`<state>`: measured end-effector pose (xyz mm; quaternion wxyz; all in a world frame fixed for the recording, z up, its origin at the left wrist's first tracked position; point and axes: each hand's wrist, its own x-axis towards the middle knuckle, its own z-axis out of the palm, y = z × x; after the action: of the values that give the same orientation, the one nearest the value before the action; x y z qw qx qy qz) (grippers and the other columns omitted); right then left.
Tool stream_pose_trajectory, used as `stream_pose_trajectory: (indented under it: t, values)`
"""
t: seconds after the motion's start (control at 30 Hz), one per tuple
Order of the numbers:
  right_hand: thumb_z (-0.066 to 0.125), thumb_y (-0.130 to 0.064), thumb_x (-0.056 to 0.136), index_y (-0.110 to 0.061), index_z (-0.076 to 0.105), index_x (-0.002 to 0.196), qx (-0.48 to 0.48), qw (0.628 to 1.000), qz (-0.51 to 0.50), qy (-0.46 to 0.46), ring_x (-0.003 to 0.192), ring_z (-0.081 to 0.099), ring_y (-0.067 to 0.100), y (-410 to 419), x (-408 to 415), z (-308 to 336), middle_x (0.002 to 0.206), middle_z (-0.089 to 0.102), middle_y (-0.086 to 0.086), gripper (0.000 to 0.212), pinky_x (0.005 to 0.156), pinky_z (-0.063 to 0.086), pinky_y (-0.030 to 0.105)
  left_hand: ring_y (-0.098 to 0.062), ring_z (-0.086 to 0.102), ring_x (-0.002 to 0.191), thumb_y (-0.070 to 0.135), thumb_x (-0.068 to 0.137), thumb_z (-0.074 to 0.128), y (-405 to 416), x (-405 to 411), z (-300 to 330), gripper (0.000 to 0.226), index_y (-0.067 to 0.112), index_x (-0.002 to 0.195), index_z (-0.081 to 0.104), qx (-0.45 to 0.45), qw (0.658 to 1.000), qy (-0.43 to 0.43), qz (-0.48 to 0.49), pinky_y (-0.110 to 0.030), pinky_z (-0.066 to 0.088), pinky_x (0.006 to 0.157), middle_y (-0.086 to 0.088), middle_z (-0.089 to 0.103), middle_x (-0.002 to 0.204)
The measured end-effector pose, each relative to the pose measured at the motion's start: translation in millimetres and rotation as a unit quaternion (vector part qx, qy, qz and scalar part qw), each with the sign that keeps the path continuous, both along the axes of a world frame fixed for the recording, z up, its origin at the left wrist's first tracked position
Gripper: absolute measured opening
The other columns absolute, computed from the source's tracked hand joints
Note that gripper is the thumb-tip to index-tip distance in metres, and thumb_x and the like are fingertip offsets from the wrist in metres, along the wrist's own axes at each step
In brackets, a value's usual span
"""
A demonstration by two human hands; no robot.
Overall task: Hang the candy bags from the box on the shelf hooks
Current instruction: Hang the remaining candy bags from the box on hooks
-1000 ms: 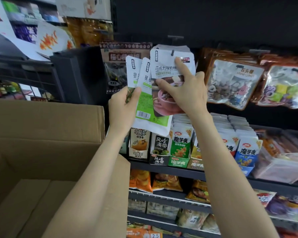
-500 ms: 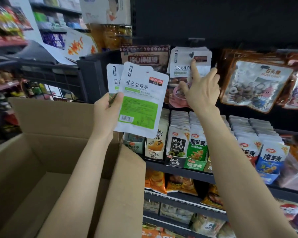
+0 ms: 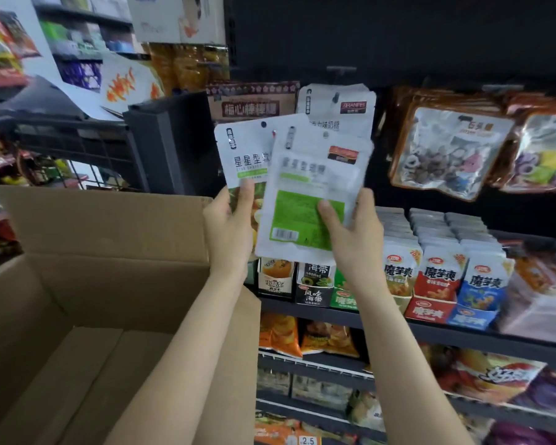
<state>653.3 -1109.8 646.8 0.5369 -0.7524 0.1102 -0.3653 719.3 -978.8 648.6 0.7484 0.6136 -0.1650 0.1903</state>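
Here: two white-and-green candy bags held up before the shelf. Left hand [image 3: 230,224] pinches the rear bag [image 3: 243,155] by thumb and fingers. Right hand [image 3: 353,234] grips the front bag [image 3: 305,200], thumb across its green panel. Hung bags [image 3: 337,102] on a hook behind; open cardboard box [image 3: 87,271] near left.

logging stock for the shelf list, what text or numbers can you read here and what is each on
"星星型" on the white candy bag in the left hand; the rest is covered.
"魔芋爽" on the red, blue and yellow snack packs.
"风吃海带" on the black box.
"2.5" on the price tag.
"石头糖" on the clear hanging bag, faint.
The green-backed bag in the right hand: print blurred.
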Motion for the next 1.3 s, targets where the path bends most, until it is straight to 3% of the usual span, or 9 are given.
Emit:
stream_pose_trajectory:
  t: [0.17, 0.27, 0.33, 0.4, 0.47, 0.53, 0.7, 0.9, 1.3]
  values:
    - [0.063, -0.022, 0.094, -0.006, 0.055, 0.107, -0.238, 0.929, -0.256, -0.119, 0.050, 0.055, 0.022, -13.0, -12.4, 13.6, 0.070, 0.065, 0.003, 0.022, 0.040, 0.042, 0.034, 0.011, 0.063, 0.084, 0.025, 0.102, 0.045, -6.2, -2.3, -0.8, 0.017, 0.023, 0.109, 0.060, 0.074, 0.995, -0.067, 0.023, -0.012, 0.050, 0.070, 0.023, 0.064, 0.095]
    - [0.065, -0.023, 0.091, -0.015, 0.070, 0.109, -0.394, 0.870, -0.265, -0.133, 0.057, 0.057, 0.016, -2.9, -3.8, 15.6, 0.077, 0.070, -0.003, 0.020, 0.040, 0.026, 0.017, -0.017, 0.067, 0.082, 0.035, 0.100, 0.044, -17.2, -9.9, 1.8, 0.019, 0.030, 0.101, 0.063, 0.079, 0.993, -0.088, -0.007, -0.047, 0.054, 0.074, -0.006, 0.071, 0.091]
    - [0.058, -0.037, 0.093, -0.018, 0.070, 0.117, -0.435, 0.868, -0.215, -0.105, 0.078, 0.062, 0.020, 3.7, 1.8, 9.8, 0.098, 0.072, -0.002, 0.033, 0.048, 0.041, 0.023, -0.021, 0.061, 0.076, 0.038, 0.097, 0.048, -23.7, -15.4, 7.0, 0.016, 0.037, 0.090, 0.062, 0.069, 0.993, -0.086, -0.029, -0.054, 0.051, 0.072, -0.009, 0.070, 0.082]
    - [0.036, -0.059, 0.096, -0.030, 0.063, 0.127, -0.354, 0.927, -0.109, -0.068, 0.108, 0.053, 0.024, 2.7, 1.7, 9.8, 0.124, 0.062, 0.000, 0.050, 0.081, 0.051, 0.039, -0.012, 0.066, 0.083, 0.040, 0.092, 0.060, -24.1, -17.7, 13.2, 0.009, 0.036, 0.087, 0.065, 0.026, 0.997, -0.052, -0.059, -0.048, 0.053, 0.076, 0.007, 0.072, 0.082]
    - [0.026, -0.063, 0.096, -0.054, 0.051, 0.127, -0.261, 0.965, 0.007, -0.029, 0.134, 0.030, 0.022, -8.4, -1.3, 13.4, 0.145, 0.040, -0.001, 0.041, 0.109, 0.033, 0.047, -0.013, 0.069, 0.094, 0.044, 0.081, 0.068, -20.1, -14.9, 16.8, 0.018, 0.030, 0.093, 0.069, -0.033, 0.994, 0.003, -0.105, -0.039, 0.056, 0.083, 0.009, 0.075, 0.091]
    - [0.036, -0.062, 0.095, -0.065, 0.040, 0.127, -0.245, 0.967, 0.072, 0.009, 0.145, 0.015, 0.016, -22.2, -4.3, 20.4, 0.156, 0.020, -0.003, 0.032, 0.117, 0.022, 0.040, -0.016, 0.070, 0.097, 0.037, 0.077, 0.066, -15.2, -11.2, 20.1, 0.025, 0.023, 0.097, 0.070, -0.059, 0.986, 0.030, -0.153, -0.035, 0.056, 0.084, 0.006, 0.075, 0.096]
    - [0.064, -0.055, 0.081, -0.045, 0.045, 0.137, -0.237, 0.971, -0.033, -0.025, 0.095, 0.040, -0.016, -39.2, 0.8, 33.7, 0.118, 0.040, 0.002, 0.059, 0.082, 0.034, -0.001, -0.009, 0.069, 0.097, 0.023, 0.088, 0.065, -15.1, -1.6, 29.1, 0.011, 0.031, 0.096, 0.069, 0.040, 0.990, -0.047, -0.123, -0.035, 0.056, 0.086, 0.016, 0.073, 0.096]
    - [0.063, -0.058, 0.084, -0.044, 0.037, 0.144, -0.273, 0.951, -0.145, 0.002, 0.081, 0.048, 0.016, -40.1, 20.2, 66.2, 0.110, 0.035, 0.003, 0.067, 0.069, 0.045, 0.024, -0.001, 0.069, 0.084, 0.015, 0.076, 0.080, -24.6, 3.4, 28.8, 0.025, 0.029, 0.093, 0.068, 0.108, 0.984, -0.085, -0.116, -0.021, 0.055, 0.076, 0.021, 0.072, 0.085]
    - [0.065, -0.058, 0.082, -0.042, 0.036, 0.145, -0.299, 0.943, -0.114, 0.095, 0.084, 0.041, 0.012, -51.6, 26.0, 92.0, 0.110, 0.033, -0.001, 0.071, 0.074, 0.033, 0.023, -0.005, 0.071, 0.084, 0.018, 0.075, 0.081, -25.9, 7.0, 21.0, 0.025, 0.030, 0.093, 0.069, 0.131, 0.981, -0.035, -0.140, -0.033, 0.058, 0.079, 0.016, 0.074, 0.090]
